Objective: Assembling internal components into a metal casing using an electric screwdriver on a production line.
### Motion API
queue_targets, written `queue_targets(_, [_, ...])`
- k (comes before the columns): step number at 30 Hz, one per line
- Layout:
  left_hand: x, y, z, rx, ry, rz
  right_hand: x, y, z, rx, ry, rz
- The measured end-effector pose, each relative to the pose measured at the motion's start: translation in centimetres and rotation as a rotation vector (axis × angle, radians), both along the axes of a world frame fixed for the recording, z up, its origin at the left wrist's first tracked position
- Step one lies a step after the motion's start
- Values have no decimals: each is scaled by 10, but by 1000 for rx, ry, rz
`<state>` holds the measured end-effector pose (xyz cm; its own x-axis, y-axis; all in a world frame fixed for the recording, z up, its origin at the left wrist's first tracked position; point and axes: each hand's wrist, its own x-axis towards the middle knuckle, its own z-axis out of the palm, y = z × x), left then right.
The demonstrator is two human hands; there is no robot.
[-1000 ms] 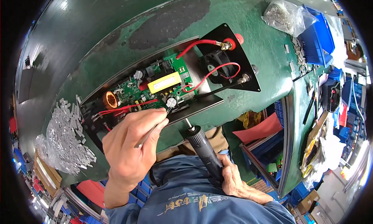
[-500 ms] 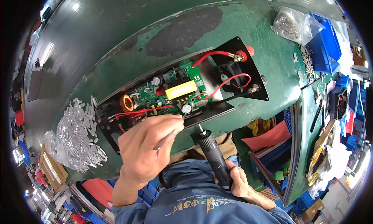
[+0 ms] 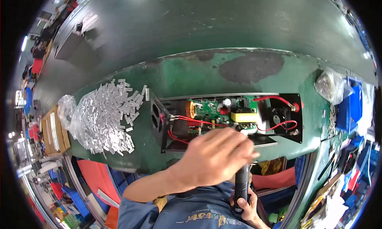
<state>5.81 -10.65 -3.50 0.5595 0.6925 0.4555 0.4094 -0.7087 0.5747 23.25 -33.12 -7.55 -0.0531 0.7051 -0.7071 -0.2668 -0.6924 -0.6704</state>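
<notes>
Open black metal chassis with green circuit board point(image 3: 223, 113) on green worktop point(image 3: 187, 76): judged rigid, fragile inside; best gripped by edges. Left hand point(image 3: 215, 157) curled above near edge, pinch unclear. Right hand point(image 3: 248, 205) fingers wrapped around black electric screwdriver point(image 3: 241, 185).

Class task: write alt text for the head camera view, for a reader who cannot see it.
A person's left hand reaches over an open black case holding a green circuit board with red wires, on a worn green workbench. The right hand grips a black electric screwdriver. A heap of small silver parts lies to the left.
</notes>
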Motion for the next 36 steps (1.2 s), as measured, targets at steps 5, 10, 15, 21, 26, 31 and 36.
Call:
queue_targets(5, [18, -5, -13, -28, -235, -91, 0, -3, -2, 51, 95, -24])
queue_targets(10, [1, -1, -7, -117, -460, -91, 5, -4, -7, 70, 78, 24])
queue_targets(15, [-14, -9, 7, -30, 80, 181, 5, -6, -3, 10, 74, 16])
queue_targets(21, [-4, 7, 12, -150, 106, 259, 5, -11, -9, -48, 8, 111])
queue_targets(26, [2, 10, 4, -207, 56, 283, 5, -11, -7, -37, 32, 92])
queue_targets(31, [2, 12, 7, -252, 54, 269, 4, -9, -6, -113, 77, 100])
queue_targets(36, [1, 13, 5, -264, 30, 243, 3, -10, -10, -61, 82, 86])
